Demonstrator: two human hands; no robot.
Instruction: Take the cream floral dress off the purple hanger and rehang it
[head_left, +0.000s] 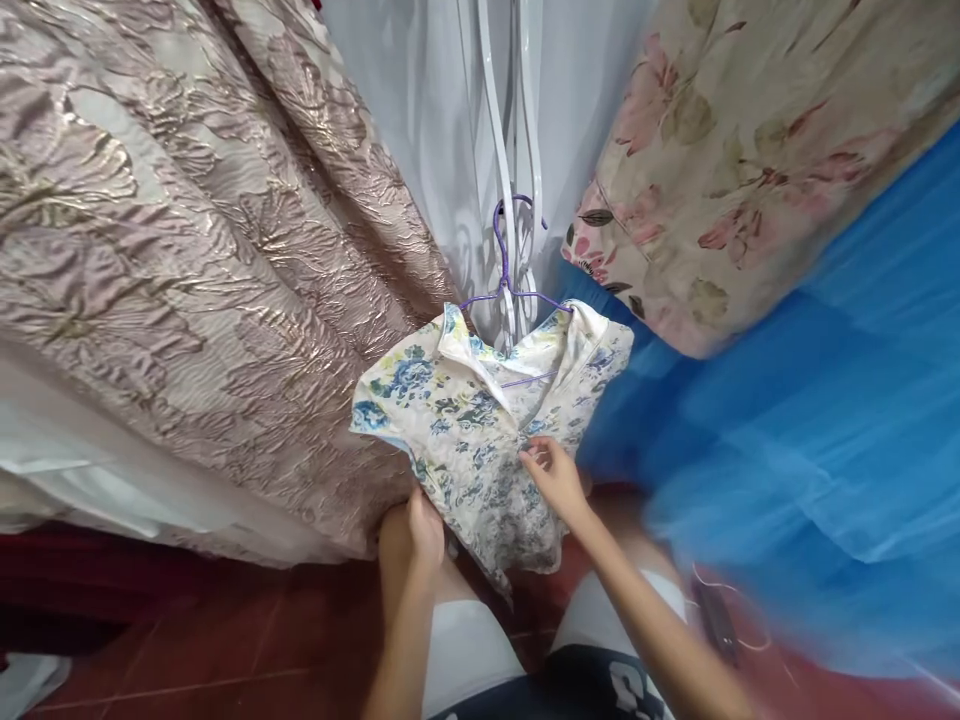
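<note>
Blue-flowered, the blouse (469, 415) is hanging on a purple hanger (505, 272); the right hand (557, 475) is pinching its front; the left hand (426, 530) is clasping its side edge.

the purple hanger (504, 268) carries the floral shirt (461, 425) over a dark red tiled floor (247, 640).

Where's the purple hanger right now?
Head view, just above and right of centre: the purple hanger sits in the floral shirt, its hook at the white strips.
</note>
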